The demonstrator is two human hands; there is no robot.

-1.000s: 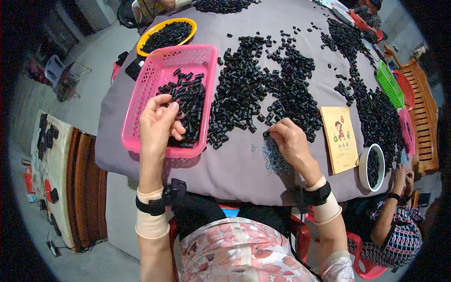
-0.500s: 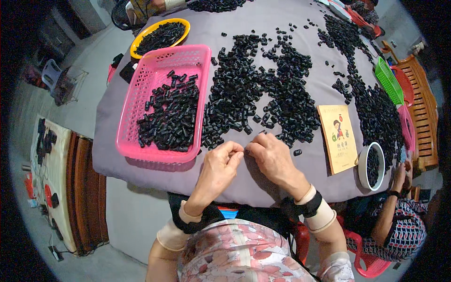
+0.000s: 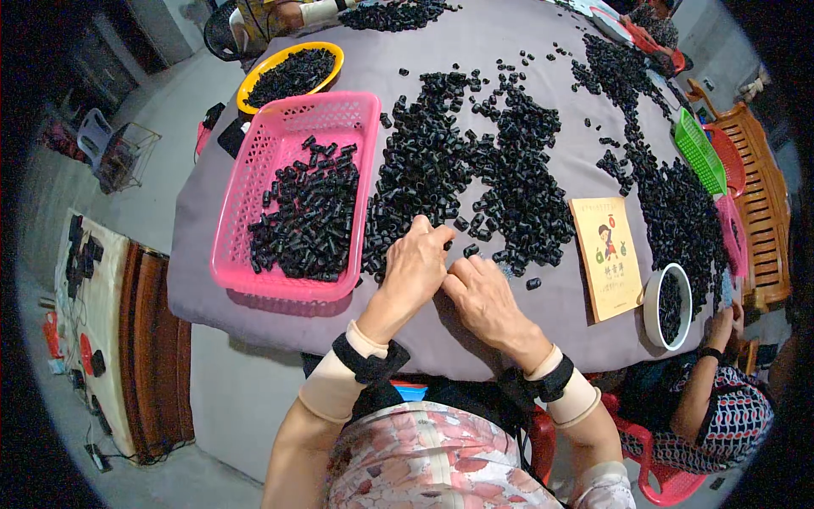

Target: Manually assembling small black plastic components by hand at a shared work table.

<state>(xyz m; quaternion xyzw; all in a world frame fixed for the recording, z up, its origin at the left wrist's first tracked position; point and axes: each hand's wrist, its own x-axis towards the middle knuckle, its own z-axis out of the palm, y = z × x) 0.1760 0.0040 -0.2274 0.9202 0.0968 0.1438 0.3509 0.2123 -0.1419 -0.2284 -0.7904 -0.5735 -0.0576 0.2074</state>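
Note:
Small black tube-shaped pieces lie in two loose heaps; the left heap (image 3: 420, 161) and the right heap (image 3: 521, 178) nearly meet. My left hand (image 3: 414, 263) reaches to the near edge of the left heap. Its fingers are bent together at the pieces, and the back of the hand hides what they grip, if anything. Close beside it, my right hand (image 3: 487, 301) stays low over the cloth with curled fingers, their contents hidden. Left of my hands, a pink perforated basket (image 3: 225, 246) holds many similar black pieces.
A yellow bowl (image 3: 332, 78) of black pieces stands behind the basket. At right are a cream booklet (image 3: 610, 280), a white bowl (image 3: 651, 314) and another long heap (image 3: 678, 204). A green basket (image 3: 702, 157) lies beyond. Another person's hand (image 3: 725, 322) works at the right table edge.
My hands were together near the table's front. My left hand has moved forward to the left heap; my right hand has shifted slightly down and stayed near the front.

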